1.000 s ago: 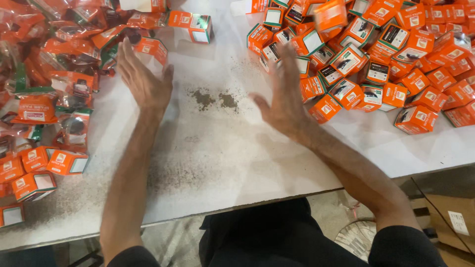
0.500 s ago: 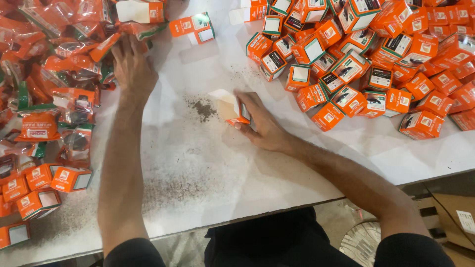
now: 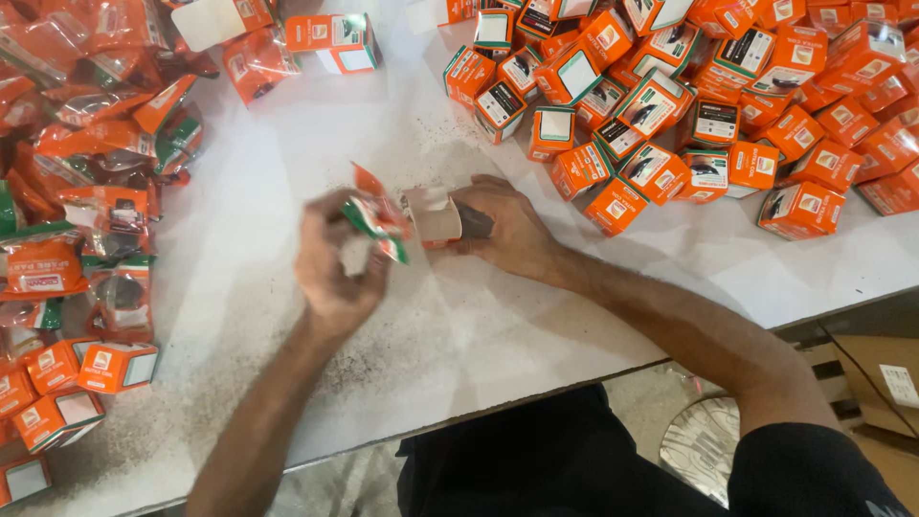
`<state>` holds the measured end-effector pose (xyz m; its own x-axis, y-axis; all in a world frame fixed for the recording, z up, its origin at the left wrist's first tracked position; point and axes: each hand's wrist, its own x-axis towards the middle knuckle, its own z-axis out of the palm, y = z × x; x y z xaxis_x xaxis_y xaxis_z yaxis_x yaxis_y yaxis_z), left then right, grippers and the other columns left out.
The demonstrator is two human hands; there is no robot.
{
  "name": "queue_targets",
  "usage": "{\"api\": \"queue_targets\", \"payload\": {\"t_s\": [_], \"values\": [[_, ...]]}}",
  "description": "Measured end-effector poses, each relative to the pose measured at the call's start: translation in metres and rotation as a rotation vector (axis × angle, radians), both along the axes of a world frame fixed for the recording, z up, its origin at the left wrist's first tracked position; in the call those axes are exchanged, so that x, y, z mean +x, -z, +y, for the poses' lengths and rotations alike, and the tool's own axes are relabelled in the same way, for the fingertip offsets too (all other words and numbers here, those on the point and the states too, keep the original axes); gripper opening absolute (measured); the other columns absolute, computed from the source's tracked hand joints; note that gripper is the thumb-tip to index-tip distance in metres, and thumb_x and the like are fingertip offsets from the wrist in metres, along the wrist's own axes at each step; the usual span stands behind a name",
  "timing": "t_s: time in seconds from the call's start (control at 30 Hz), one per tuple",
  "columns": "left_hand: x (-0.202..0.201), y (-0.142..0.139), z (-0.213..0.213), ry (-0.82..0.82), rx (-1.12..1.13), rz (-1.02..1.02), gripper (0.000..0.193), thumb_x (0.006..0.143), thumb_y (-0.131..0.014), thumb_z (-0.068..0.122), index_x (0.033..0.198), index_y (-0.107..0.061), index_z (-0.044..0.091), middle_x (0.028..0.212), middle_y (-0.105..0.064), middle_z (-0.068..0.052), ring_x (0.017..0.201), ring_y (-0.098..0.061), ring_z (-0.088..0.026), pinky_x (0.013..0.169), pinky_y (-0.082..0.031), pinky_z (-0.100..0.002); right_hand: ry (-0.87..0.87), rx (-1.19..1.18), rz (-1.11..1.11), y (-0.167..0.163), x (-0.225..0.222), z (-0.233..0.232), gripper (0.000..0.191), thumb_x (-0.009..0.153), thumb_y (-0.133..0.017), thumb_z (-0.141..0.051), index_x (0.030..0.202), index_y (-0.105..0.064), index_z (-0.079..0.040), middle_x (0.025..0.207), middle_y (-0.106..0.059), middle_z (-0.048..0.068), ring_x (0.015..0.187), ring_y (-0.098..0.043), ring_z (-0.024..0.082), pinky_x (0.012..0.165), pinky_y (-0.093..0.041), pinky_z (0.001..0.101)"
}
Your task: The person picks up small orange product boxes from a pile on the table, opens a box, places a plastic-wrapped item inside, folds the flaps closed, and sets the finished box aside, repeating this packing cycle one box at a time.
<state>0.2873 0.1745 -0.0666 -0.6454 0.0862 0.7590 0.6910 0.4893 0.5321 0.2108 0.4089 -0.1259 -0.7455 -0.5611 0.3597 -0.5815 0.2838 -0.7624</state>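
Both fists clenched: left hand point(image 3: 335, 263) gripping blurred orange packet point(image 3: 378, 215), right hand point(image 3: 512, 230) at three o'clock clutching half-hidden small box point(image 3: 436, 218).

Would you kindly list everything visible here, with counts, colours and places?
small boxes: dozens, orange, heaped at the table's far right
plastic packets: many, orange with green, piled along the left
boxes at left edge: several, orange, near-left corner
table: one, white, speckled with dark dust
open box: one, orange with pale inside, in the right hand
packet: one, orange and green, in the left hand
left hand: gripping the packet
right hand: holding the open box
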Motion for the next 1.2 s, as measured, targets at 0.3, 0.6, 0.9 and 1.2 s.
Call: {"api": "queue_targets", "payload": {"t_s": [0.3,0.6,0.9,1.2], "values": [[-0.006,0.019,0.027,-0.173,-0.554,0.106,0.042,0.081,-0.084,0.010,0.121,-0.068,0.008,0.121,-0.061,-0.010,0.132,-0.054,-0.042,0.113,-0.034,-0.069,-0.062,0.010,0.070,-0.005,0.001,-0.001,0.060,0.076,-0.088,-0.018,0.128,-0.063,-0.004,0.120,-0.071,0.015,0.118,-0.065,0.033,0.117,-0.039,0.0519],[-0.019,0.019,0.041,-0.222,0.142,-0.645,0.038,0.085,-0.072,0.000,0.119,-0.056,0.001,0.124,-0.053,-0.020,0.077,-0.059,-0.019,0.070,-0.053,-0.036,-0.005,0.025,0.047,-0.015,0.011,-0.004,0.065,0.075,-0.088,-0.014,0.130,-0.057,0.002,0.123,-0.067,0.016,0.122,-0.059,0.040,0.104,-0.046,0.0474],[-0.019,0.011,0.023,0.123,0.559,-1.032,0.021,0.090,-0.059,0.005,0.110,-0.063,0.001,0.084,-0.067,-0.005,0.066,-0.059,-0.010,0.059,-0.050,-0.024,-0.021,0.096,0.248,-0.017,0.016,-0.005,0.055,0.075,-0.082,-0.005,0.127,-0.063,-0.009,0.129,-0.066,0.012,0.123,-0.061,0.034,0.104,-0.048,0.0456],[-0.032,0.036,0.014,0.141,0.379,-0.825,0.012,0.093,-0.067,-0.002,0.105,-0.068,-0.003,0.103,-0.069,-0.014,0.089,-0.065,-0.021,0.077,-0.055,-0.035,-0.041,0.064,0.102,-0.023,0.021,-0.009,0.052,0.078,-0.080,0.001,0.125,-0.059,-0.008,0.140,-0.059,0.013,0.124,-0.062,0.035,0.099,-0.054,0.0424]]}}
